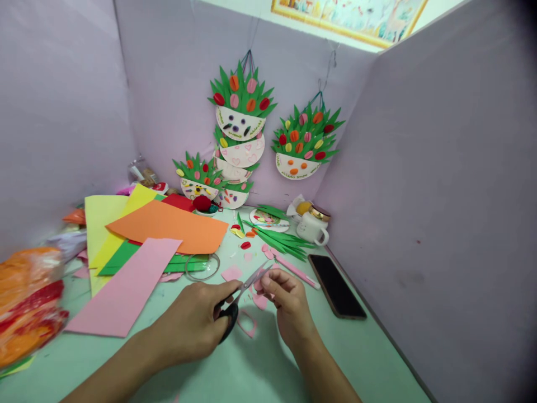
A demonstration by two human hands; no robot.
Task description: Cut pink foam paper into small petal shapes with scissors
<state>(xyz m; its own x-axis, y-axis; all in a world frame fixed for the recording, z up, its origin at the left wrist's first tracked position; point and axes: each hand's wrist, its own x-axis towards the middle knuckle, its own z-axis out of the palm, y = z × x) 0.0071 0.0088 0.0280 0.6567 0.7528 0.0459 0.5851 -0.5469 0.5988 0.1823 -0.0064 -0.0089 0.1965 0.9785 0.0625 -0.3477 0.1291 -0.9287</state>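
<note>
Several plastic bags, orange and red, are slumping at the far left of the green table. Next over, sheets of craft paper are overlapping: an orange sheet is lying across the yellow ones, and a long pink strip is resting in front. Flower baskets made of paper are hanging on the wall behind. So the left hand is gripping black-handled scissors, thumb and fingers wrapped round the handles, blades pointing over to the other hand. A pink cut-out frame is lying just below them. The right hand is pinching a small pink piece right by the blades; can't really tell if they're touching it, fingers are blocking the view. Beyond that, green leaves are lying near a pink pen, a white mug is standing by the wall, and a phone is lying flat far right.
</note>
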